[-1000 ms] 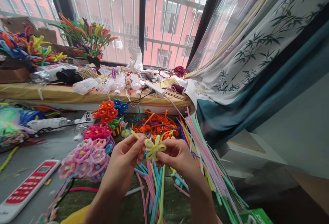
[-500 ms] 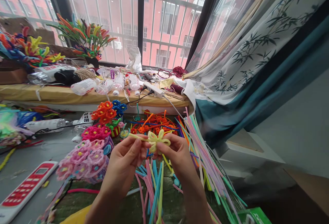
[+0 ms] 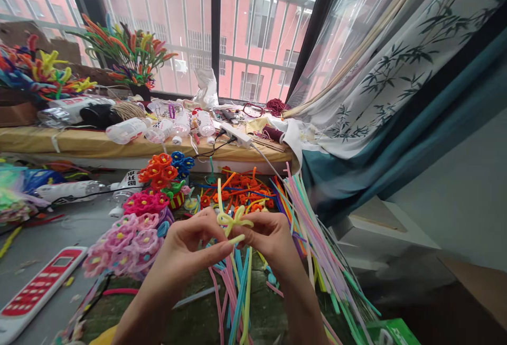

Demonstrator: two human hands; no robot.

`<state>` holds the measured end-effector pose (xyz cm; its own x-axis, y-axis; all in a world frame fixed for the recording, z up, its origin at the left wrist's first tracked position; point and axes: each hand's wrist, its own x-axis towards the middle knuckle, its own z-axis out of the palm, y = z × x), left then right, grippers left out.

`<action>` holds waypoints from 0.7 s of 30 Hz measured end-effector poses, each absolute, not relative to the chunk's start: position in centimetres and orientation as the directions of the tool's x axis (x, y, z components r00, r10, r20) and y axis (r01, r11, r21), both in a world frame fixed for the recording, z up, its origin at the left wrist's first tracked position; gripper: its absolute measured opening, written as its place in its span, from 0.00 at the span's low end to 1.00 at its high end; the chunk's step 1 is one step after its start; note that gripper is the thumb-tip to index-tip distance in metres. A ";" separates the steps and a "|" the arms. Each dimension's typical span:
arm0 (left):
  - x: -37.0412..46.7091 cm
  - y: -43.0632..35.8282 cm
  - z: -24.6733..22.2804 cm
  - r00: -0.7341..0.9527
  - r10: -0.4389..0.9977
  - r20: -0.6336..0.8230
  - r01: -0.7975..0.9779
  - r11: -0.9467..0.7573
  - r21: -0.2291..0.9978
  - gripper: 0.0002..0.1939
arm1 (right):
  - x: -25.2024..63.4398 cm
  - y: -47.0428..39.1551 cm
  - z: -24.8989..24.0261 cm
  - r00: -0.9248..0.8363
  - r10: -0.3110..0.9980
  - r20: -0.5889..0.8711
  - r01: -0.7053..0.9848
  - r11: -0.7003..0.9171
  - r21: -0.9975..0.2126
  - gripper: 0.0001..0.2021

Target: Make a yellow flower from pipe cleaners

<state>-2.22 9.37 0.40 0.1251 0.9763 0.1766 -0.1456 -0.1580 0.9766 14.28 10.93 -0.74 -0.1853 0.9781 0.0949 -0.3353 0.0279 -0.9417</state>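
Yellow flower [image 3: 229, 222] is all fuzzy, matt chenille, same soft-looking pile as the long pastel stems [image 3: 322, 244]. Tabletop [image 3: 194, 321] looks like rough, worn wood, pretty dull. Handset [image 3: 43, 287] has a smooth plastic shell, the bottle [image 3: 125, 130] on the ledge is shiny clear plastic, power strip [image 3: 236, 136] is smooth plastic too. Teal curtain [image 3: 328, 176]: matt cloth. Sill cover [image 3: 91, 143] seems to be fabric, kinda wrinkly.

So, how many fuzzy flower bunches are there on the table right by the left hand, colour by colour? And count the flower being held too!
Orange bunch: 1
Blue bunch: 1
Bright pink bunch: 1
Pale pink bunch: 1
Yellow flower, held: 1
Total: 5 (4 bunches and 1 single flower)
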 end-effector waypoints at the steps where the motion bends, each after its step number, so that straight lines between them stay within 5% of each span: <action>1: -2.4 9.2 0.7 0.114 0.978 0.174 -0.100 -0.163 0.982 0.12 | 14.3 10.9 -0.7 -0.207 0.975 0.084 -0.330 0.011 -0.944 0.14; 9: -2.9 9.0 1.5 0.140 0.981 0.136 0.022 -0.140 0.990 0.13 | 14.3 11.1 -0.9 -0.305 0.948 0.088 -0.308 -0.011 -0.951 0.19; 14: -3.2 9.3 1.5 0.145 0.980 0.139 0.093 -0.153 0.984 0.15 | 15.0 11.2 -0.6 -0.288 0.945 0.155 -0.114 0.126 -0.985 0.16; 21: -3.5 9.4 1.5 0.190 0.961 0.200 0.162 -0.231 0.959 0.14 | 14.5 11.4 -1.1 -0.293 0.956 0.000 -0.231 -0.070 -0.970 0.17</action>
